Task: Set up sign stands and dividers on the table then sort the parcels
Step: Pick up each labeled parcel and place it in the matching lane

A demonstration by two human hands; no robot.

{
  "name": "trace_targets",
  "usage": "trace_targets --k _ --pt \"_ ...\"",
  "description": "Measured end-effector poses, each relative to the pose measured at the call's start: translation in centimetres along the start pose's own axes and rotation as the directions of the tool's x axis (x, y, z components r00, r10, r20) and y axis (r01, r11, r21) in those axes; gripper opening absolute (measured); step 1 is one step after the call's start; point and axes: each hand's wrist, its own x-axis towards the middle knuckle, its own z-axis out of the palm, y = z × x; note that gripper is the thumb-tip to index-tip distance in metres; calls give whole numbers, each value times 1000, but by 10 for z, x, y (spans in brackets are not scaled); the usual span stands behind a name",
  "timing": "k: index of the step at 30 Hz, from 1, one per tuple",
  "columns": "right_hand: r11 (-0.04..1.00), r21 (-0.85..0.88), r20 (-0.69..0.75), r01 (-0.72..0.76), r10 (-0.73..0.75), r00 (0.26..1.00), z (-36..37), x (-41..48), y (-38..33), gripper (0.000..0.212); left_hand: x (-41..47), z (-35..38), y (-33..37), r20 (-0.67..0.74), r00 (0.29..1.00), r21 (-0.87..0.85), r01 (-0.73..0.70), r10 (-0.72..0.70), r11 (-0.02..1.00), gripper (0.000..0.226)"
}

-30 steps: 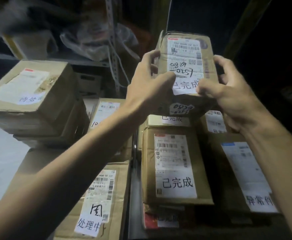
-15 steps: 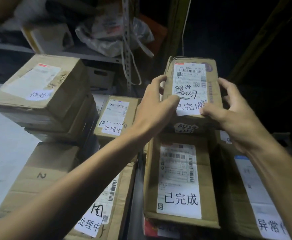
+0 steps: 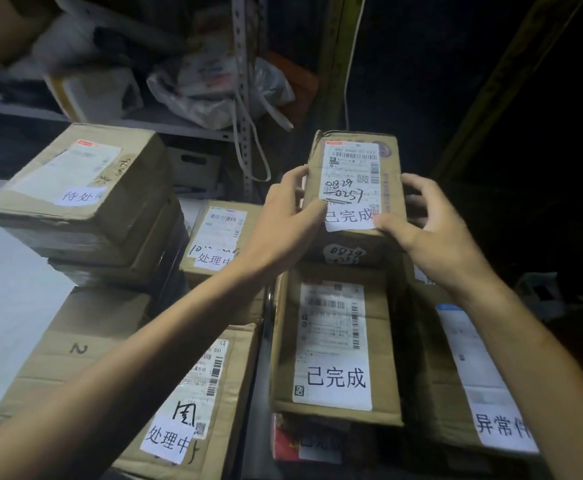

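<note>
Parcel [image 3: 352,181] sits at my twelve o'clock, long axis twelve-to-six. My left hand [image 3: 283,226] grips its nine o'clock edge, my right hand [image 3: 435,233] its three. Both equally near, box [image 3: 335,341] just beside at six.

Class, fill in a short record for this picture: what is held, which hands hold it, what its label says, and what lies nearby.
Held item: cardboard parcel
Left hand: grips the parcel's left side
Right hand: grips its right side, thumb at the label's corner
Label: white slip reading 已完成
Just in front: flat parcel, marked the same
Far left: stacked boxes
</note>
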Motion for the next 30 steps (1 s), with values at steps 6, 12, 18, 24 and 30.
trace_targets --k 6,12,18,24,30 --pt "959 -33 -85 282 -284 955 -4 -27 -30 28 -39 -19 24 -82 994 130 -66 77 989 43" --pt "923 64 232 380 -384 894 38 -52 -75 28 -108 -69 19 -158 986 192 -29 60 981 50" --pt "853 106 506 510 -488 711 121 -77 -137 33 -188 -170 -4 -353 935 269 135 -33 954 40" --pt "816 186 609 548 -533 587 214 -115 -191 30 -254 -263 -53 -476 875 251 231 -87 940 32" --pt "811 168 657 560 -516 550 308 -157 -233 30 -288 -343 -105 -449 884 212 247 -130 946 27"
